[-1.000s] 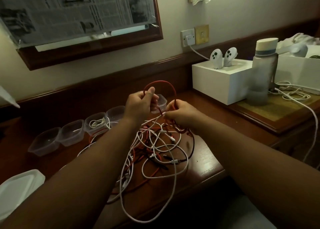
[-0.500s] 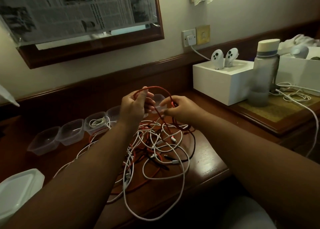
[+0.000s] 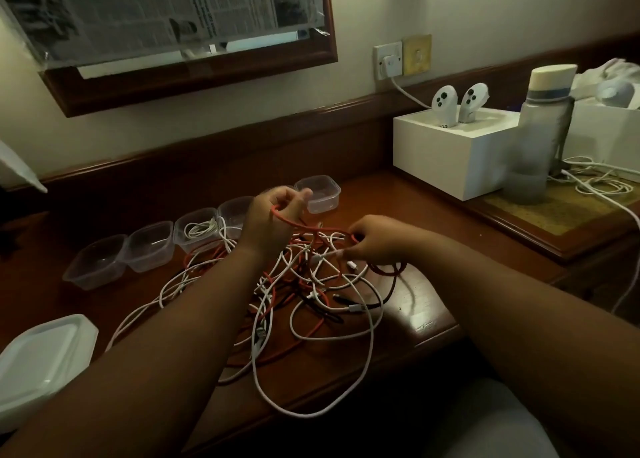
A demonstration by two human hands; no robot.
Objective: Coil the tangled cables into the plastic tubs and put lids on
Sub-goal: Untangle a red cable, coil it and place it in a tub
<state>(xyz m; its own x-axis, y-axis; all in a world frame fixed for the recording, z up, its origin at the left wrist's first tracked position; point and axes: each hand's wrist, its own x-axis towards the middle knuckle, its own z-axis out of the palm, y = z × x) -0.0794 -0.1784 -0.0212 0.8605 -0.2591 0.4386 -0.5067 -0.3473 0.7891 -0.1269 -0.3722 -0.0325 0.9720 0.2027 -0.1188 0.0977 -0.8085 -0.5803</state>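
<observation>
Red cable [image 3: 304, 227] strung btwn left hand [image 3: 273, 220] & right hand [image 3: 375, 239].

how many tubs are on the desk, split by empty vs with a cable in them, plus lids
Tubs along the desk, as far as visible:
Empty tubs: 4, from the leftmost to the rightmost
Tubs with a coiled white cable: 1
Lid stacks: 1, number of lids in it unclear
Total: 5 tubs and 1 lid stack

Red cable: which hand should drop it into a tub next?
Left, probably. The left hand already grips the red cable right beside the tubs; the right hand pinches it over the tangle, farther away.
</observation>
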